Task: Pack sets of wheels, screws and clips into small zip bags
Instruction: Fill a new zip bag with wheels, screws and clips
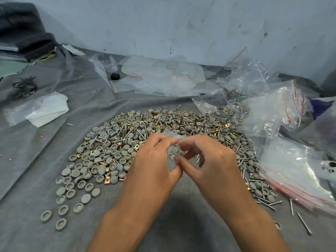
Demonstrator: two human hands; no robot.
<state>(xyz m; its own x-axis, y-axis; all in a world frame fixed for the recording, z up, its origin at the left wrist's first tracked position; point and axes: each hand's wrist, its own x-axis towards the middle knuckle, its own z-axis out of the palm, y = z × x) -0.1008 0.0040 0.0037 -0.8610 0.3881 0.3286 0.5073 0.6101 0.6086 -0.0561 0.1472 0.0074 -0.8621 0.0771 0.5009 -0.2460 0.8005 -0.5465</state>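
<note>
We see a small clear zip bag (172,148) held above the pile. Grey wheels (101,160), silver screws (269,204) and brass clips (107,179) lie heaped on the grey cloth.

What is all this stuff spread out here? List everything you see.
small zip bag: one, clear, held between both hands above the pile
wheels: many, grey, heaped and scattered on the cloth
clips: many, brass-coloured, mixed into the pile
screws: many, silver, in the pile and loose at right
zip bags: several, clear with red strips, right side
plastic sheets: several, clear, far centre
white cloth: one, left
black bands: a bundle, far left
grey cloth: one, covering the surface
left hand: pinches the bag
right hand: pinches the bag
</note>
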